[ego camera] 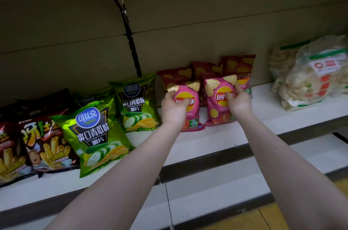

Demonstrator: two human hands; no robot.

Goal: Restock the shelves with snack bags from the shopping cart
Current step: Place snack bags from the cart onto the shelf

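Note:
Two pink Lay's chip bags stand on the white shelf [222,135]. My left hand [174,106] grips the left pink bag [190,116] by its upper left side, thumb across the logo. My right hand [238,100] holds the right pink bag [216,109] at its upper right edge, thumb over the logo. Both bags stand upright, side by side, bottoms on the shelf. Behind them lean dark red Lay's bags [205,69]. The shopping cart is out of view.
Two green cucumber chip bags [98,135] [135,103] lie to the left, with dark fries bags [45,147] beyond them. Clear bags of pale crackers [308,77] sit at the right. A lower white shelf [226,188] juts out below.

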